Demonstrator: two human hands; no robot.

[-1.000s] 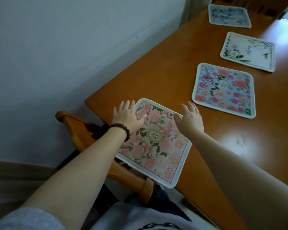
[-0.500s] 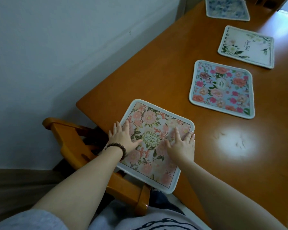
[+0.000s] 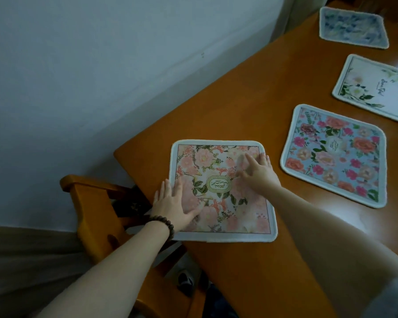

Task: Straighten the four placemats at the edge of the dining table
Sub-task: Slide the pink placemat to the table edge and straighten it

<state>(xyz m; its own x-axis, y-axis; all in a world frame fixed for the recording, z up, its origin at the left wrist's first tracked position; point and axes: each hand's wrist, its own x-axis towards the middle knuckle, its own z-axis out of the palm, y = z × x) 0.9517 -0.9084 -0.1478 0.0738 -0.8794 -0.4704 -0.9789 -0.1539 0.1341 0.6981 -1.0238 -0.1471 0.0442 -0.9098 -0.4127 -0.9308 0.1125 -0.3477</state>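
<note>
Both of your hands lie flat, fingers spread, on the pink floral placemat (image 3: 221, 191) at the near corner of the table (image 3: 228, 106), gripping nothing. Your left hand (image 3: 172, 203), with a dark bead bracelet (image 3: 162, 223) at the wrist, presses the mat's left edge, its outer fingers resting on bare wood just beside the border. Your right hand (image 3: 260, 173) presses the upper right part of the mat, fingertips near its right border. The mat's near left corner hangs over the table edge above a wooden chair (image 3: 90, 214).

An oval gold-rimmed label sits in the middle of this mat; it carries lettering, but it is too blurred to read.

Beyond it, along the same side, lie three more mats, each apart from the next: a blue mat with red and pink flowers (image 3: 336, 154), also with a pale central emblem you cannot read; a white mat with green leaves (image 3: 375, 88) bearing a line of dark script, illegible and partly cut off at the frame's right; and a blue-grey mat (image 3: 352, 26) farthest away, skewed relative to the others.
</note>
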